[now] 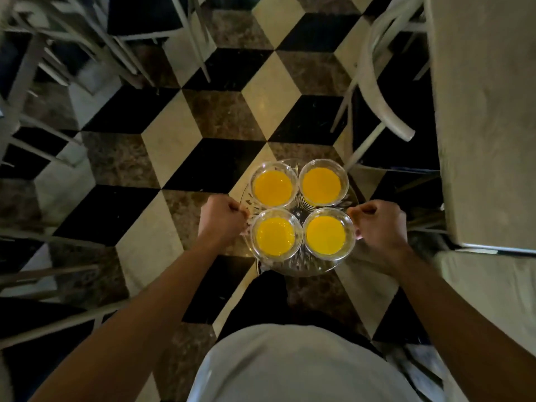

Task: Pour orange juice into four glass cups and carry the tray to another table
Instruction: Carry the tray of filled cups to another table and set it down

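Four glass cups (300, 210) of orange juice (272, 188) crowd the clear tray (298, 265) held over the checkered floor (203, 117), left hand (222, 219) and right hand (380, 224) clamped on opposite rims, so level, slow steps toward the table (487, 111) seem wise.

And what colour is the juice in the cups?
Bright yellow-orange juice, clearest in the head view.

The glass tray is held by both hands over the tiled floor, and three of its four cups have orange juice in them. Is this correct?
Not quite. In the head view, all four cups hold orange juice, not three. The rest stands: the left hand and the right hand grip opposite edges of the glass tray over the tiled floor.
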A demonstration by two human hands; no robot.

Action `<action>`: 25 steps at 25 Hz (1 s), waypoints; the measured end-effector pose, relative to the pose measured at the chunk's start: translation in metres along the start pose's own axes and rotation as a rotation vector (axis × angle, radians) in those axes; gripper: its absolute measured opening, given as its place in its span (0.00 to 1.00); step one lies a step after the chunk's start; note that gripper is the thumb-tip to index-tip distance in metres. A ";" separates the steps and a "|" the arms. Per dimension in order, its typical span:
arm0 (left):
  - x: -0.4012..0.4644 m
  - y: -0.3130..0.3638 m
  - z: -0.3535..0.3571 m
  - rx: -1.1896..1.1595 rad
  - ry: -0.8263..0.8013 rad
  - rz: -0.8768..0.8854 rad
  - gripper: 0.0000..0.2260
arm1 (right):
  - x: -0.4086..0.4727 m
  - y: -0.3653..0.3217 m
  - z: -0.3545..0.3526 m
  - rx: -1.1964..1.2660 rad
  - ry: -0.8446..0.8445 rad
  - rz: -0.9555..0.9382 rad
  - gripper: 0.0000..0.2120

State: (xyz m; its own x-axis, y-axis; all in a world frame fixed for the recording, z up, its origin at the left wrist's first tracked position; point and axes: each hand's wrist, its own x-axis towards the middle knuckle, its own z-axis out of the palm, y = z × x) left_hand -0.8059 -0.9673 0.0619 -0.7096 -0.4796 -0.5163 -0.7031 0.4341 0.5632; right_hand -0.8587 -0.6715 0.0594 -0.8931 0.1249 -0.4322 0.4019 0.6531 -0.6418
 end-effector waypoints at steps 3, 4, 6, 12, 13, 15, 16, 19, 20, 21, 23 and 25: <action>0.052 0.030 -0.019 0.018 -0.027 0.034 0.06 | 0.041 -0.037 0.011 0.019 0.036 0.051 0.06; 0.068 0.037 -0.023 0.024 -0.021 0.043 0.06 | 0.053 -0.047 0.014 0.026 0.039 0.060 0.06; 0.102 0.055 -0.033 0.002 -0.018 0.040 0.08 | 0.081 -0.070 0.018 0.050 0.039 0.064 0.05; 0.193 0.106 -0.062 -0.004 -0.014 0.017 0.11 | 0.170 -0.140 0.028 0.078 0.032 0.057 0.05; 0.210 0.115 -0.066 -0.011 -0.015 0.008 0.11 | 0.187 -0.151 0.029 0.071 0.029 0.047 0.05; 0.240 0.138 -0.075 -0.011 -0.002 -0.012 0.11 | 0.223 -0.176 0.030 0.051 0.015 0.017 0.04; 0.255 0.151 -0.079 -0.005 0.009 -0.019 0.11 | 0.242 -0.187 0.030 0.040 0.009 0.004 0.04; 0.299 0.193 -0.090 -0.015 0.044 -0.023 0.11 | 0.299 -0.227 0.028 -0.003 -0.006 -0.021 0.05; 0.311 0.205 -0.094 -0.017 0.049 -0.029 0.10 | 0.315 -0.238 0.027 -0.011 -0.017 -0.016 0.06; 0.323 0.217 -0.097 -0.016 0.055 -0.034 0.09 | 0.331 -0.248 0.025 -0.006 -0.029 -0.008 0.06; 0.354 0.245 -0.102 -0.012 0.073 -0.048 0.08 | 0.368 -0.270 0.021 0.029 -0.042 -0.001 0.06; 0.386 0.274 -0.105 -0.004 0.070 -0.051 0.08 | 0.402 -0.289 0.016 0.041 -0.014 0.001 0.05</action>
State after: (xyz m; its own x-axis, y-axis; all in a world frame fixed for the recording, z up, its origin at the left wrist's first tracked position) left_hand -1.2673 -1.1134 0.0848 -0.6675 -0.5534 -0.4981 -0.7382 0.4049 0.5395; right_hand -1.3302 -0.8222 0.0612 -0.8898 0.1155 -0.4415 0.4114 0.6217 -0.6665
